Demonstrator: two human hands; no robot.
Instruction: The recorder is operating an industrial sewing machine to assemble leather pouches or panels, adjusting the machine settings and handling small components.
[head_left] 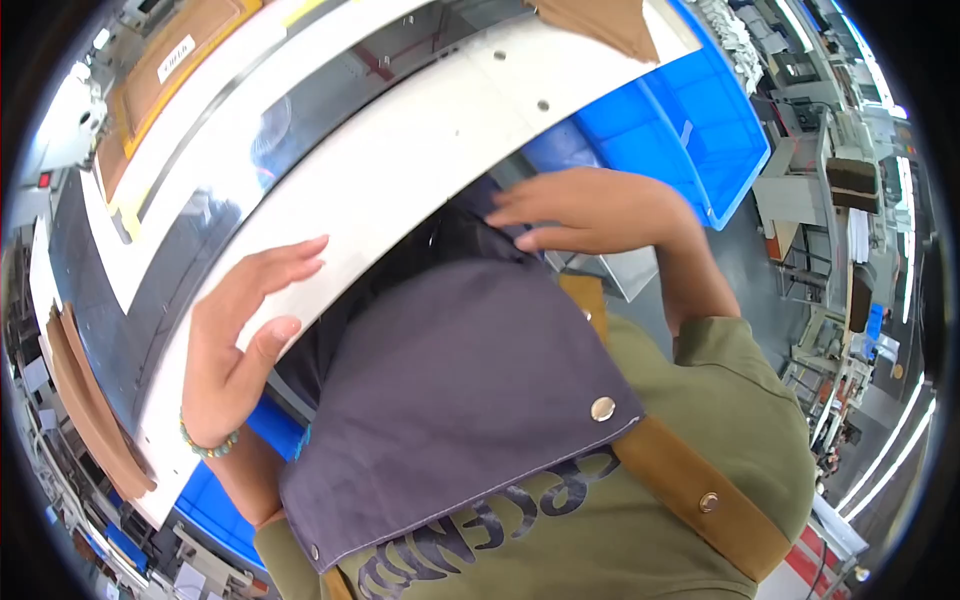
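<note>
My left hand (240,330) hovers at the near edge of the white table (420,140), fingers and thumb apart, holding nothing. A beaded bracelet circles that wrist. On the other side, my right hand (590,212) is beside the table edge and over the top of my dark grey apron (460,370). Its fingers are stretched out, slightly blurred, with nothing visible in them. Between the hands, dark folds of cloth (425,250) lie in shadow under the table edge.
A dark glossy strip (345,85) runs along the table. Brown pieces of material lie at the far right (610,25) and left (95,410). A yellow-edged brown panel (165,75) is at the far left. Blue crates stand at right (735,130) and lower left (225,525).
</note>
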